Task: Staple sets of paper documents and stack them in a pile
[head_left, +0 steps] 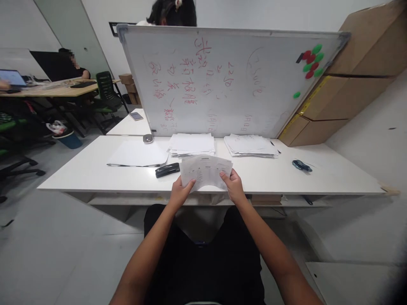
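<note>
Printed paper sheets (206,170) are held up over the front edge of the white desk, bowed between my two hands. My left hand (182,192) pinches their left side, thumb on top. On their right side my right hand (234,186) grips in the same way. Just left of the sheets lies a black stapler (167,170). Behind them sits a thick stack of paper (192,145), with a second paper stack (251,145) to its right. A flatter pile of white paper (139,153) lies at the left.
A whiteboard (203,84) with red writing and magnets stands along the back of the desk (333,178). Cardboard boxes (352,97) are piled at the right. A dark blue tool (302,165) and a small grey object (148,138) lie on the desk. Another person (74,63) sits far left.
</note>
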Motion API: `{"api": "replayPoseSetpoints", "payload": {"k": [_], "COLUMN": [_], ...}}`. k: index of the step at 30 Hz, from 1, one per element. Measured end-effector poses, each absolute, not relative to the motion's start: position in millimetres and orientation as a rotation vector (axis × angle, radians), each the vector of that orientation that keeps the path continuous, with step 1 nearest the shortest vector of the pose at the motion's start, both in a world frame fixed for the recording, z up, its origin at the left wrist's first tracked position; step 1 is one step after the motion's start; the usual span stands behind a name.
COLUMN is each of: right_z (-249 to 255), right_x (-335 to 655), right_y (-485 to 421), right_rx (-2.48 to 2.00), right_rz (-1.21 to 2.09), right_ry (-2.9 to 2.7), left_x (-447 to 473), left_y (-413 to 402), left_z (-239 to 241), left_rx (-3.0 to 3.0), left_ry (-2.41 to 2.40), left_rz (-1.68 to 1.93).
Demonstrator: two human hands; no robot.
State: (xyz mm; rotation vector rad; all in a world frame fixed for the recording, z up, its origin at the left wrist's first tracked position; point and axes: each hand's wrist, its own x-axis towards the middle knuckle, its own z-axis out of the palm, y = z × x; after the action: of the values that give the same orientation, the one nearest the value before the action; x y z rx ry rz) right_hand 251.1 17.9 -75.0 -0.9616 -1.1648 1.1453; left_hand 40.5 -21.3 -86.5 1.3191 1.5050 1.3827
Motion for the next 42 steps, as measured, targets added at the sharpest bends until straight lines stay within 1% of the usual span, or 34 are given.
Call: {"api": "replayPoseSetpoints", "payload": {"k": [6, 9, 12, 16, 26, 32, 34, 36, 39, 42], "right_z": [-58.8, -68.8, -82.7, -89.4, -91.0, -104.6, -114.5, -123.4, -128.8, -123.3], "right_x": [248.0, 247.9, 249.4, 251.0, 273.7, 308.4, 314.2, 315.6, 311.7, 304.8], "right_y": [13.0, 11.4, 11.7, 14.2, 9.9, -22.9, -34.6, -43.8, -52.3, -55.3], "right_rx": [-1.081, -1.174, -1.224, -1.261, -1.416, -1.495, -1.523, -1.530, -1.494, -1.472], "right_rz": [0.937, 0.958, 0.982, 0.929, 0.871, 1.053, 1.145, 1.229, 1.320, 1.431], "right_ry": [-1.296, -1.369, -1.320, -1.339, -1.478, -1.330, -1.261, -1.195, -1.097, -0.993], "left_x": [40.6, 33.9, 27.4, 24.3, 27.4, 5.8, -5.8, -16.8, -27.9, -33.3], "left_y": [-9.9, -5.2, -6.0, -8.3, -17.9, -21.1, -12.4, 1.0, 20.8, 29.0], "left_z": [-83.2, -86.4, -94.1, -98.4, -71.3, -53.2, -55.1, -62.1, -76.6, -86.1], "left_rx": [1.476, 1.459, 1.337, 1.297, 1.525, 1.813, 1.975, 2.087, 2.035, 1.948], "left_ry": [1.532, 1.514, 1.545, 1.579, 1.553, 1.683, 1.821, 2.002, 2.260, 2.365], "left_rz": [1.426, 1.371, 1.330, 1.294, 1.275, 1.389, 1.305, 1.134, 0.912, 0.853]}}
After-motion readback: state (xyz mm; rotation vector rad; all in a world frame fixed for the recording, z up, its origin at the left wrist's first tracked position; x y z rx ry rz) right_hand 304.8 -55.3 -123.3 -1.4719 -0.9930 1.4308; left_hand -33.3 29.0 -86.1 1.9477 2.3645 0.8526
